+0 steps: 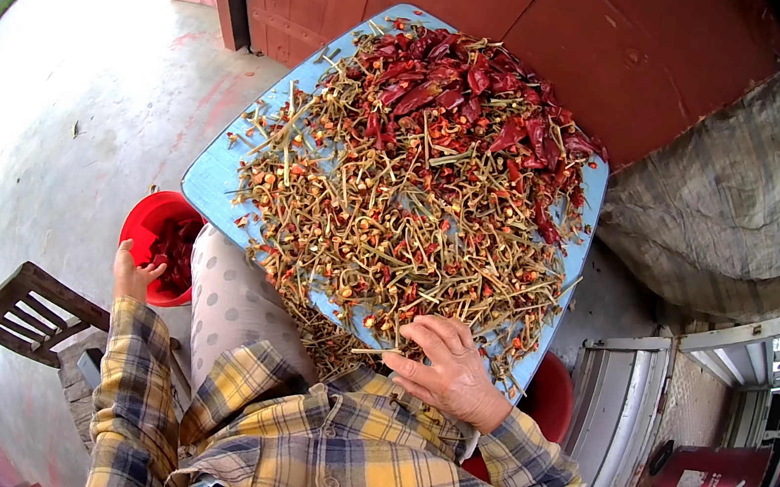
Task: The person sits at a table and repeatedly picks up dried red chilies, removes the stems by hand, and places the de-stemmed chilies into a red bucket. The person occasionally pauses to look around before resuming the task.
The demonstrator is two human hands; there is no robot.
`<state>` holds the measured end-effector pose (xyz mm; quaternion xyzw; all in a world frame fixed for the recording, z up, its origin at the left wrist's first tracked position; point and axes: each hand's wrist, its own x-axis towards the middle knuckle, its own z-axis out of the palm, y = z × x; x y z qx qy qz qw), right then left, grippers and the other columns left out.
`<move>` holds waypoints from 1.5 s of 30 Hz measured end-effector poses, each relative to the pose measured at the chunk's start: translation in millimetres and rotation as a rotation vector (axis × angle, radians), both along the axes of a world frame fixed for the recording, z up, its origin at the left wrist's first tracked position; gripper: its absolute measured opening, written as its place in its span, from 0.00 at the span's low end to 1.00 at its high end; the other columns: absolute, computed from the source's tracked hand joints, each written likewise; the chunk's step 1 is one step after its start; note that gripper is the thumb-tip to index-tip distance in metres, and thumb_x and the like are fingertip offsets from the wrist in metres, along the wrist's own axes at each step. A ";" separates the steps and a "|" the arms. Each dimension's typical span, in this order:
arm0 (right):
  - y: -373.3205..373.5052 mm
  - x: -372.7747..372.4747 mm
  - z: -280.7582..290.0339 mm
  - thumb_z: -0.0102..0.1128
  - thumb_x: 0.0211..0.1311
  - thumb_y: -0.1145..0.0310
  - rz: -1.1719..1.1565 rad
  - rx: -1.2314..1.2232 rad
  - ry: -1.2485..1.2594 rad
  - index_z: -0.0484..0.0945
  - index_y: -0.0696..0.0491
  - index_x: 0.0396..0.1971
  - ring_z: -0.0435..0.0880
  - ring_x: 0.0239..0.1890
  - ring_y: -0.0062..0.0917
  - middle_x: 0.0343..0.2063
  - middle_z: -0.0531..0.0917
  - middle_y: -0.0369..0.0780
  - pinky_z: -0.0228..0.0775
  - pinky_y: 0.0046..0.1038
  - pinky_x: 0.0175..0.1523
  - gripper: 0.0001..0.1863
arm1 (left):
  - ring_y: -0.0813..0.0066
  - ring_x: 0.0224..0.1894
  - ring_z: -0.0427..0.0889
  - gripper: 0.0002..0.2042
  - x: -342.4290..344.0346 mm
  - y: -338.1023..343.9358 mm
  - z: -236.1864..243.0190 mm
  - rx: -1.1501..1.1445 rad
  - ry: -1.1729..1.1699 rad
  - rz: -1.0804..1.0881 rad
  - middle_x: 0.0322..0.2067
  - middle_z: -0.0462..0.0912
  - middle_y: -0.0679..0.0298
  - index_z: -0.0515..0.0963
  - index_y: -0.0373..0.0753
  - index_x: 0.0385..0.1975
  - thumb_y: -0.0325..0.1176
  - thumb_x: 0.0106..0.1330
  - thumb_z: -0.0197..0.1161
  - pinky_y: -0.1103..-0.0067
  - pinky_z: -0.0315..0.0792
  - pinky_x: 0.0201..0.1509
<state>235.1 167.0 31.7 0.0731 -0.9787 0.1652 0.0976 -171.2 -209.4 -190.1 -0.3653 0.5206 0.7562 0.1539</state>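
A light blue board (pixel 209 180) rests across my lap, heaped with dried chilli stems and seeds (pixel 383 223). Whole red dried chillies (pixel 451 93) lie piled at its far end. My right hand (pixel 447 366) rests on the near edge of the board, fingers curled and pinching a thin stem. My left hand (pixel 134 275) reaches down to the left at the rim of a red bowl (pixel 146 217) that holds red chillies; its fingers are spread and I see nothing in it.
A second red container (pixel 553 398) shows under the board's right corner. A dark wooden stool (pixel 37 309) stands at lower left on the concrete floor. A red door and wall rise behind the board. Grey sacking, metal crates and a red box are at the right.
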 end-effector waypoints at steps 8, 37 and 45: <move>40.1 -33.2 -14.1 0.67 0.52 0.69 -0.231 -0.004 0.135 0.80 0.47 0.36 0.72 0.51 0.37 0.41 0.75 0.37 0.65 0.41 0.52 0.10 | 0.50 0.68 0.53 0.29 10.6 47.5 28.2 0.199 0.208 -0.072 0.66 0.50 0.50 0.62 0.42 0.61 0.40 0.62 0.62 0.49 0.59 0.64; 24.0 -8.5 -0.6 0.66 0.49 0.70 -0.250 -0.034 -0.011 0.80 0.52 0.34 0.71 0.41 0.31 0.34 0.74 0.36 0.64 0.35 0.47 0.11 | 0.82 0.37 0.75 0.14 265.2 208.6 175.9 0.318 0.699 -1.834 0.40 0.78 0.66 0.71 0.34 0.52 0.27 0.67 0.54 0.81 0.72 0.37; 31.7 -7.2 0.1 0.65 0.49 0.74 -0.346 -0.051 0.043 0.80 0.52 0.36 0.73 0.41 0.33 0.35 0.75 0.37 0.67 0.35 0.46 0.12 | 0.88 0.32 0.72 0.13 265.9 208.7 173.8 0.410 0.448 -1.679 0.35 0.78 0.71 0.72 0.37 0.52 0.31 0.70 0.51 0.88 0.68 0.32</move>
